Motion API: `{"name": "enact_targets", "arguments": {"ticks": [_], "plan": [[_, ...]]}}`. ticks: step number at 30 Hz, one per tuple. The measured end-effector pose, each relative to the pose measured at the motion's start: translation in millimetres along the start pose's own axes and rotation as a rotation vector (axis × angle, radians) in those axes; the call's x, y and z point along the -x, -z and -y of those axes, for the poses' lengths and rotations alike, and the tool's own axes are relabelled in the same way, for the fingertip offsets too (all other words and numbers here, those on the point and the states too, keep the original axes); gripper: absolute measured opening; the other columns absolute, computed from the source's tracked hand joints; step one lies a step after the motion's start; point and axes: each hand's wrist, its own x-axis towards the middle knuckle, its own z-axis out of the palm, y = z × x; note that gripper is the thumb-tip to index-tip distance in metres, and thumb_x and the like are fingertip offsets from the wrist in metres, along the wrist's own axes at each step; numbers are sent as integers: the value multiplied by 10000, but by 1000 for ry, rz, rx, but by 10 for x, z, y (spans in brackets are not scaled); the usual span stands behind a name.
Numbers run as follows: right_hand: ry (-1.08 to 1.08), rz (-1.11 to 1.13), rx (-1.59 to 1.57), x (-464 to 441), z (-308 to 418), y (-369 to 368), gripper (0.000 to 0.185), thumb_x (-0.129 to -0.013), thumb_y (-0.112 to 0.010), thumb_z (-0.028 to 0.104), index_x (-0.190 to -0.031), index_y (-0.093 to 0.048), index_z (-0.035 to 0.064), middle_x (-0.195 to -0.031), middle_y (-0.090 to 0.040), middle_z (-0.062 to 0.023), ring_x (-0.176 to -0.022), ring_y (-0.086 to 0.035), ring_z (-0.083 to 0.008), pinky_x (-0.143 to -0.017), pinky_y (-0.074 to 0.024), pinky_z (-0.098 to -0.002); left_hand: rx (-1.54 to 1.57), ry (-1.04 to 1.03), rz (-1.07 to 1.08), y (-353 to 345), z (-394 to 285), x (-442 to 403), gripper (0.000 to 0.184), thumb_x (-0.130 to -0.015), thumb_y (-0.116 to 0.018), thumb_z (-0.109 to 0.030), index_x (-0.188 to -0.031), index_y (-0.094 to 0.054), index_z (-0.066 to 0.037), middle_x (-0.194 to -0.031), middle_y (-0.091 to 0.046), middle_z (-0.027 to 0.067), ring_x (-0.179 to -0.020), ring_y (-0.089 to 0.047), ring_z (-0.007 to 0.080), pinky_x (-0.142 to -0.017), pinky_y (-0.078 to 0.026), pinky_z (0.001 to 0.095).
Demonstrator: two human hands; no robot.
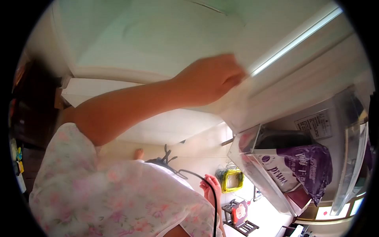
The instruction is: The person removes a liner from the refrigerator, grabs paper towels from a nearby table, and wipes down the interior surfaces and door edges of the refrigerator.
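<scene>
My left hand [225,77] is at the end of an arm stretched across the view from the left. Its fingers are curled closed beside a bright pale strip [296,41], and it is slightly blurred. A faint translucent blur lies just below it; what the fingers hold, if anything, is hidden. Lower down, my right hand [212,185] hangs by my side with its fingers loosely bent and apart, nothing visible in them. A black cable [205,183] passes in front of it. To the right, a clear plastic bin [272,177] holds a purple and white bag [306,166] marked "prun".
A pale green-white panel [138,43] fills the top. Beneath my arm is a white surface [169,126]. On the floor stand a yellow-rimmed basket [225,185] and a small dark chair [246,227] with a red picture. A bare foot [138,153] shows below my floral garment [110,189].
</scene>
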Motion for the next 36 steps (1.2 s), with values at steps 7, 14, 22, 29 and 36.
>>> {"name": "enact_targets", "arguments": {"ticks": [7, 14, 22, 29, 36], "plan": [[62, -26, 35, 44, 113, -203, 147, -946, -543, 116, -1045, -602, 24, -855, -629, -56, -777, -606, -135, -722, -496, -272, 132, -505, -595, -148, -520, -929, 150, -821, -640, -194, -966, -667, -170, -997, -590, 27, -962, -583, 214, -786, -514, 345], [0, -59, -16, 89, 23, -140, 137, -944, -547, 115, -1034, -606, 31, -857, -627, -53, -781, -597, -134, -727, -486, -260, -21, -353, -142, -595, 34, 79, 312, -737, -680, -51, -1017, -644, -183, -1078, -597, 8, -1000, -569, 227, -796, -514, 333], [21, -30, -13, -17, -26, -203, 155, -930, -565, 92, -1045, -582, -10, -830, -619, -72, -674, -625, -147, -605, -541, -243, -312, -55, 137, -757, 314, 870, 255, -769, -584, -142, -1022, -596, -109, -1027, -591, 31, -994, -559, 213, -861, -482, 318], [-96, 118, 80, -239, -62, -501, 127, -925, -568, 72, -1022, -587, -9, -826, -616, -69, -677, -621, -148, -602, -533, -237, -390, 14, 30, -602, 396, 973, 184, -776, -575, -136, -956, -584, -99, -975, -586, 35, -977, -558, 207, -824, -482, 323], [-110, 201, 153, -618, 13, -301, 126, -928, -573, 91, -1019, -595, 7, -811, -615, -59, -666, -611, -136, -596, -525, -230, -514, 282, 7, -42, 817, 1544, 224, -800, -631, -146, -1016, -606, -91, -1016, -597, 74, -1001, -575, 253, -841, -492, 355]]}}
